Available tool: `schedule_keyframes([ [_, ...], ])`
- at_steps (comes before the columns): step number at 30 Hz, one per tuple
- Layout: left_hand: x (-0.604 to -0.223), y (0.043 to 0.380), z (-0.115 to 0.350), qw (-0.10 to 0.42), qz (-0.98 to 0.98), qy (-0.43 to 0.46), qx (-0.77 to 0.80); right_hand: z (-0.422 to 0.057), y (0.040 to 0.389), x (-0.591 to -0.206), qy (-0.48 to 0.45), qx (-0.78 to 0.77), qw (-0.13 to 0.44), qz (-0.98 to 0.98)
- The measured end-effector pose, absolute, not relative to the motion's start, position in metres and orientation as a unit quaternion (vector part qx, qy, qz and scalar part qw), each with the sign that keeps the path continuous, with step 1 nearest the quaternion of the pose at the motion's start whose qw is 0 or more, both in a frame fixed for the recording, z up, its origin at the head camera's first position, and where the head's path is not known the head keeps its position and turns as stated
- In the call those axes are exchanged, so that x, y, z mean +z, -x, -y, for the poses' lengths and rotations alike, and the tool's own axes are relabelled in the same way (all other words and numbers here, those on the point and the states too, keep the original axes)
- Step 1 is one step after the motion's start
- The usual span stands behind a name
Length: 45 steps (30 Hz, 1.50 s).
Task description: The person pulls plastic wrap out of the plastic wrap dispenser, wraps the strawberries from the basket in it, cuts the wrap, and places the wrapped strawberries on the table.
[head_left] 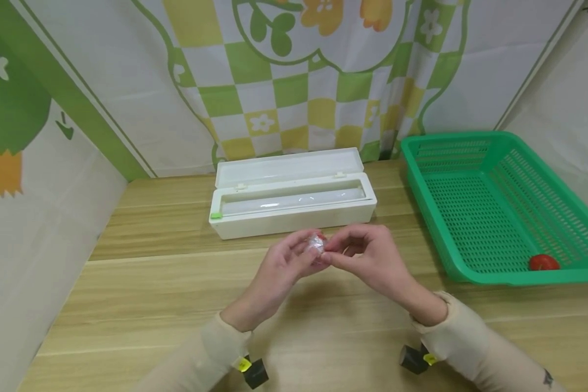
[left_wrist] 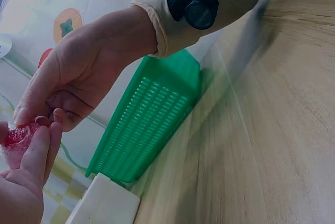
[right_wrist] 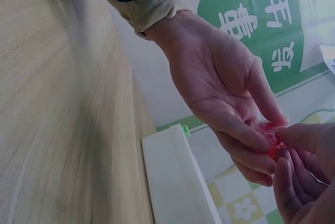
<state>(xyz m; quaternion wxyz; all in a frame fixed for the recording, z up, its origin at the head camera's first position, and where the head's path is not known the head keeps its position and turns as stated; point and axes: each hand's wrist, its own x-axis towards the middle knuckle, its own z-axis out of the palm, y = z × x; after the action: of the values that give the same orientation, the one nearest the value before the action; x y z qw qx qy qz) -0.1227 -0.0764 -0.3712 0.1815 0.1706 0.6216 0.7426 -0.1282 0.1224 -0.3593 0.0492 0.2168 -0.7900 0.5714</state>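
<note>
A small red item wrapped in clear plastic film (head_left: 316, 243) is held above the table, in front of the white box. Its exact kind is hidden by the film and fingers. My left hand (head_left: 285, 262) grips it between thumb and fingers. From the other side, my right hand (head_left: 374, 258) pinches the film with thumb and forefinger. In the left wrist view, the red bundle (left_wrist: 20, 141) shows glossy, crinkled film between the fingers. The right wrist view shows both hands meeting at the same bundle (right_wrist: 269, 134).
Behind the hands stands an open white cling film dispenser box (head_left: 294, 220), its lid tipped back and a film roll (head_left: 294, 201) inside. A green slatted basket (head_left: 436, 234) stands at right, with a red, tomato-like piece (head_left: 544, 262) in its near corner. A patterned curtain (head_left: 289, 92) hangs behind.
</note>
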Motion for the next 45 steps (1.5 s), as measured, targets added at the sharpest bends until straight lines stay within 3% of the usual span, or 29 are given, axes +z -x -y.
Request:
schedule_keyframes([
  [17,-0.367,0.122,0.081,0.17,-0.643,-0.207,0.718,-0.119,0.126,-0.36,-0.204,0.538,0.102,0.812],
  [28,-0.366,0.122,0.083,0.161,-0.632,-0.205,0.73,-0.117,0.127,-0.363,-0.315,0.479,0.193,0.796],
  [45,-0.363,0.121,0.087,0.192,-0.565,-0.229,0.769,-0.117,0.127,-0.363,-0.334,0.46,0.207,0.797],
])
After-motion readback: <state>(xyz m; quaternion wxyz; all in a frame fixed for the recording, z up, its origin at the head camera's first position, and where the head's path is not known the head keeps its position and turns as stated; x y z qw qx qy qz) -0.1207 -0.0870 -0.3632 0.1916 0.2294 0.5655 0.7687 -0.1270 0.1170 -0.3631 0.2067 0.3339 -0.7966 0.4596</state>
